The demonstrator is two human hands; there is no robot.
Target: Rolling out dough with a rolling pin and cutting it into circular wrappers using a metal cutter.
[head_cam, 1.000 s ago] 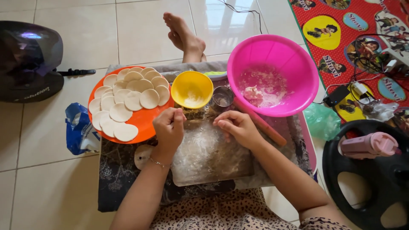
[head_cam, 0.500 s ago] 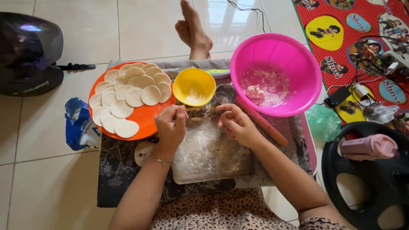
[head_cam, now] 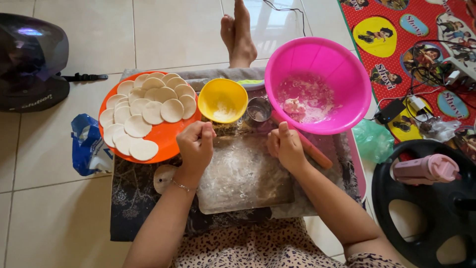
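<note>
My left hand (head_cam: pixel 196 145) is curled into a fist at the far left edge of a flour-dusted board (head_cam: pixel 243 176) covered with clear plastic. My right hand (head_cam: pixel 285 145) is also curled, thumb up, at the board's far right edge. What the fingers pinch is hidden. Left of my left hand, an orange plate (head_cam: pixel 166 140) holds several round white dough discs (head_cam: pixel 144 111). A yellow bowl (head_cam: pixel 223 99) and a small metal cup (head_cam: pixel 259 110) stand just beyond the board. A big pink bowl (head_cam: pixel 317 52) holds dough scraps. A reddish rolling pin (head_cam: pixel 317 155) lies beside my right hand.
One loose dough disc (head_cam: pixel 163 178) lies on the dark patterned cloth (head_cam: pixel 134 203). A blue bag (head_cam: pixel 84 144) and a dark appliance (head_cam: pixel 29 59) sit at the left. At the right are a black round frame (head_cam: pixel 421 213), a pink bottle (head_cam: pixel 426 168), a green bag (head_cam: pixel 372 140) and a red mat (head_cam: pixel 411 30) with cables. My feet (head_cam: pixel 240 34) rest beyond the cloth.
Both hands stayed at the board's far edge; their fingers have curled tighter into fists, and the right thumb now points up.
</note>
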